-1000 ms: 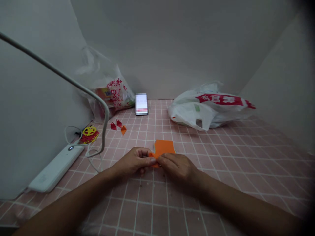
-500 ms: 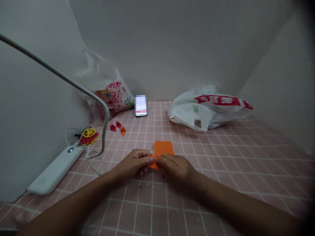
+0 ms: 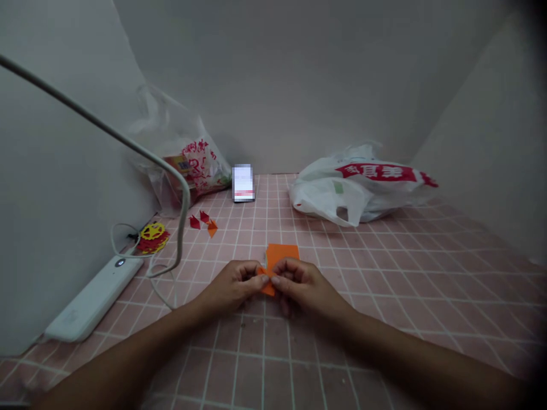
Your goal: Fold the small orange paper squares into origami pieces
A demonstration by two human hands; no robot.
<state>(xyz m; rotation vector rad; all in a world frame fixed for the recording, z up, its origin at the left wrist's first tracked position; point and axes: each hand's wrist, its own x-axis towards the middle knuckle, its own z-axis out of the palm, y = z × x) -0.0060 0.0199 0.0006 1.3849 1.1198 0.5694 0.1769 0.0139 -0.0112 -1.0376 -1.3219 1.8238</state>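
Between both hands is a small folded piece of orange paper. My left hand pinches its left side between thumb and fingers. My right hand grips the right side, its thumb tip close to the left thumb. Part of the paper is hidden behind the fingers. Just beyond the hands lies a stack of square orange paper, partly covered by the right hand. Further back on the left are several small folded paper pieces, among them a red one and an orange one.
A white power strip and a cable lie on the left, near yellow and red cut-outs. A phone stands at the back between a clear plastic bag and a white plastic bag. Pink tiled cloth covers the table.
My right hand has turned and its fingers have lifted a little, with the thumb now showing on the paper. The left hand keeps its pinch. The whole view has shifted slightly.
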